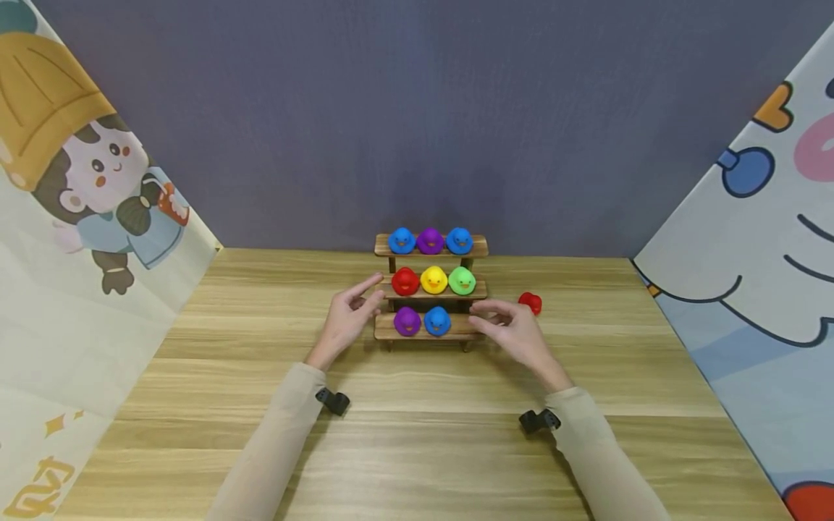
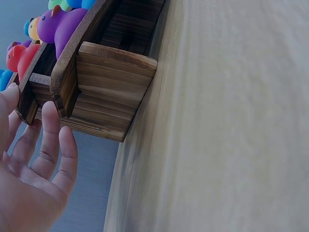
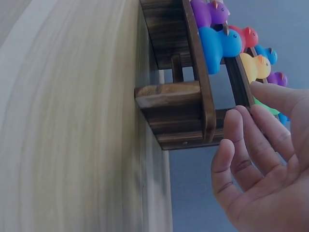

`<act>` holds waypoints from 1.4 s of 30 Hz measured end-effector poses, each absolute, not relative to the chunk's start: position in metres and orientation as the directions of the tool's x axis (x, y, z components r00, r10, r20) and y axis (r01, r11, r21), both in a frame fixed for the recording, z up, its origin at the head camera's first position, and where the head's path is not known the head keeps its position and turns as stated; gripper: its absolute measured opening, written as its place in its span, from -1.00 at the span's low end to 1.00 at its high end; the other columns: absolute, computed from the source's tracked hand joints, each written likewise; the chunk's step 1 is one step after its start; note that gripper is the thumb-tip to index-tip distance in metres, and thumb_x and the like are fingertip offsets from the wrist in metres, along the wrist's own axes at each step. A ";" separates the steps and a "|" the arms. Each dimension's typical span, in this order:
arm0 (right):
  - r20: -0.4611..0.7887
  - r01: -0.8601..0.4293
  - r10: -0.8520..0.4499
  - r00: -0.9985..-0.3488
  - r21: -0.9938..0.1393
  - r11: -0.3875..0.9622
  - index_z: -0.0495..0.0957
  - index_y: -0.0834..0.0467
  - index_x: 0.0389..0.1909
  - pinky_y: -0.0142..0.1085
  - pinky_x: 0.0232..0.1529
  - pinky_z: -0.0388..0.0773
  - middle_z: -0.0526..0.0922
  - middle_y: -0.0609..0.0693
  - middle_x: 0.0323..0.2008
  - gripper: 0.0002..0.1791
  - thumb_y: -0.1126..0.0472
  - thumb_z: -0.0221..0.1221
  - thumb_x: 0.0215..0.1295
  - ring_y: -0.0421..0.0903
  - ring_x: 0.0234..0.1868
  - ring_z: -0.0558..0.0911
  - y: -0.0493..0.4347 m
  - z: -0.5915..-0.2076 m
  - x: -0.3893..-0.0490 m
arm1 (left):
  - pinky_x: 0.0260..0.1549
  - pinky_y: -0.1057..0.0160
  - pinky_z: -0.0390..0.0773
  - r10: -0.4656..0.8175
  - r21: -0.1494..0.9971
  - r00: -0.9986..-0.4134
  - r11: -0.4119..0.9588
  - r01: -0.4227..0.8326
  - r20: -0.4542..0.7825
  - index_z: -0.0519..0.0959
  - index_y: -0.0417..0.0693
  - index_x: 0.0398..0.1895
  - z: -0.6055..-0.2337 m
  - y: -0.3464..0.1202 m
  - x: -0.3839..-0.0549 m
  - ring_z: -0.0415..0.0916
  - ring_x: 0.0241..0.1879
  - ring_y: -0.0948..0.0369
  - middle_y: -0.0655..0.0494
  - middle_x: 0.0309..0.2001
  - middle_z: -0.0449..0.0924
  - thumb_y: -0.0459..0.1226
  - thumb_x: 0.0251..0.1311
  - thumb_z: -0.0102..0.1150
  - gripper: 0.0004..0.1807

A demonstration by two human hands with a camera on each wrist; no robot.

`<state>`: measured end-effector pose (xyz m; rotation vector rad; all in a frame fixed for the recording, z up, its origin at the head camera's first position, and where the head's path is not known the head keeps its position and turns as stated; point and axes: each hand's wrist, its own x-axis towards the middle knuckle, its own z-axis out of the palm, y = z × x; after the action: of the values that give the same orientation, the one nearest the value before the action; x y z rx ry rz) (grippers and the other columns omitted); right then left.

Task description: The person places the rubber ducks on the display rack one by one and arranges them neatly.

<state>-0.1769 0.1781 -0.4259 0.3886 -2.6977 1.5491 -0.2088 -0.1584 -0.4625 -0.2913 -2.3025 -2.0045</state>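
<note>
A three-tier wooden stand [image 1: 386,327] holds small rubber ducks. On its top tier sit a blue duck [image 1: 402,241], a purple duck [image 1: 430,242] and another blue duck [image 1: 459,241]. The middle tier carries a red duck [image 1: 405,281], a yellow duck [image 1: 434,280] and a green duck [image 1: 462,281]. A purple duck [image 1: 407,322] and a blue duck [image 1: 437,321] are on the bottom tier, whose right end is bare. My left hand [image 1: 348,318], fingers extended, is at the stand's left end. At the right end, my right hand [image 1: 515,331] has loosely bent fingers and holds nothing.
Behind my right hand, a red duck [image 1: 531,302] lies on the wooden table [image 1: 430,434]. A dark grey panel [image 1: 417,130] rises behind the stand. Printed cartoon panels flank the table on the left [image 1: 72,311] and right [image 1: 749,239].
</note>
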 end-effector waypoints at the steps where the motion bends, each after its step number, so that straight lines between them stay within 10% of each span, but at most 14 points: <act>1: 0.127 -0.214 -0.208 -0.970 -0.851 0.480 0.77 0.15 0.11 -0.36 -0.21 0.68 0.84 0.11 0.01 -0.63 0.06 0.45 0.39 -0.01 -0.20 0.79 0.180 -0.427 -0.177 | -0.19 0.28 0.73 0.093 0.973 -0.979 0.127 0.192 0.181 0.56 -0.05 0.46 -0.463 -0.158 -0.209 0.67 -0.34 0.36 -0.07 0.45 0.56 -0.20 0.53 0.27 -0.51; 20: 0.056 -0.115 -0.124 -0.991 -0.836 0.537 0.73 0.16 0.19 -0.36 -0.30 0.61 0.79 0.17 0.11 -0.61 0.08 0.39 0.43 0.13 -0.11 0.77 0.208 -0.437 -0.180 | -0.28 0.46 0.64 0.086 0.971 -0.975 0.106 0.214 0.205 0.57 -0.12 0.44 -0.464 -0.158 -0.210 0.66 -0.38 0.41 -0.16 0.37 0.62 -0.25 0.52 0.27 -0.52; 31: 0.044 -0.060 -0.044 -0.998 -0.852 0.520 0.72 0.15 0.20 -0.49 -0.09 0.60 0.78 0.17 0.16 -0.58 0.03 0.38 0.45 -0.39 -0.15 0.70 0.231 -0.441 -0.185 | -0.21 0.35 0.71 0.090 0.969 -0.976 0.129 0.211 0.201 0.56 -0.07 0.45 -0.463 -0.159 -0.209 0.69 -0.34 0.38 -0.08 0.43 0.58 -0.21 0.52 0.28 -0.51; 42: 0.040 -0.019 0.032 -0.999 -0.869 0.494 0.70 0.18 0.24 -0.46 -0.16 0.66 0.76 0.16 0.17 -0.58 0.05 0.35 0.49 -0.38 -0.16 0.72 0.247 -0.435 -0.188 | -0.23 0.30 0.72 0.086 0.970 -0.977 0.129 0.207 0.197 0.57 -0.07 0.44 -0.465 -0.158 -0.210 0.69 -0.34 0.38 -0.05 0.47 0.54 -0.20 0.52 0.28 -0.52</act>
<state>-0.1881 0.2467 -0.4352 -0.0119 -2.6715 1.5553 -0.2101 -0.1584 -0.4650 -0.2975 -2.2885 -1.9926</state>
